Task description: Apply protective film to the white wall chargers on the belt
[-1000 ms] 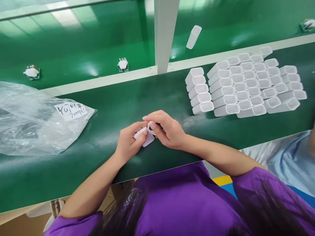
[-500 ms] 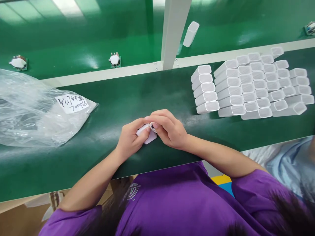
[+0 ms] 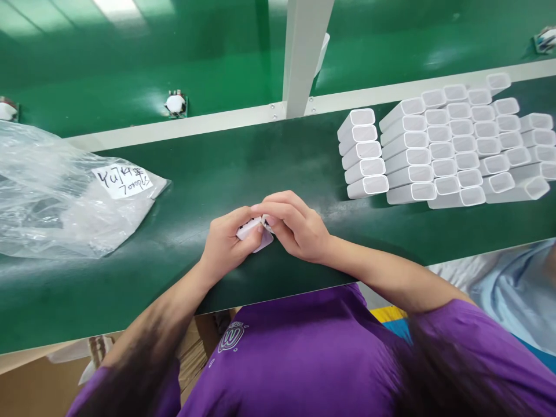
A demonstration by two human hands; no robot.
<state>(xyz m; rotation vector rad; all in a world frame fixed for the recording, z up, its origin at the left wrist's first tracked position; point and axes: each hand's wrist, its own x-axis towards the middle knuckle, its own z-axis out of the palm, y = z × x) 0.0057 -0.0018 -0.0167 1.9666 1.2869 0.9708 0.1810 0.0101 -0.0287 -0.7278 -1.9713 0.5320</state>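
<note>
Just above the front part of the dark green table, my left hand is closed around a white plastic casing with small dark marks along its upper edge. A flat white part shows below it; whether both are one piece, I cannot tell. Fingers of my right hand are bent over a small white piece with a dark inside, pressed against the casing. The fingertips of both hands meet and hide much of these parts.
Rows of translucent white sleeves lie stacked at right, with a shorter column beside them. A labelled clear plastic bag lies left. Behind a white rail and post, a green surface carries small circuit boards. Someone's light-blue sleeve shows at right.
The circuit boards and a loose white sleeve on the rear surface have shifted left, the sleeve now partly behind the post. Both hands keep nearly the same grip.
</note>
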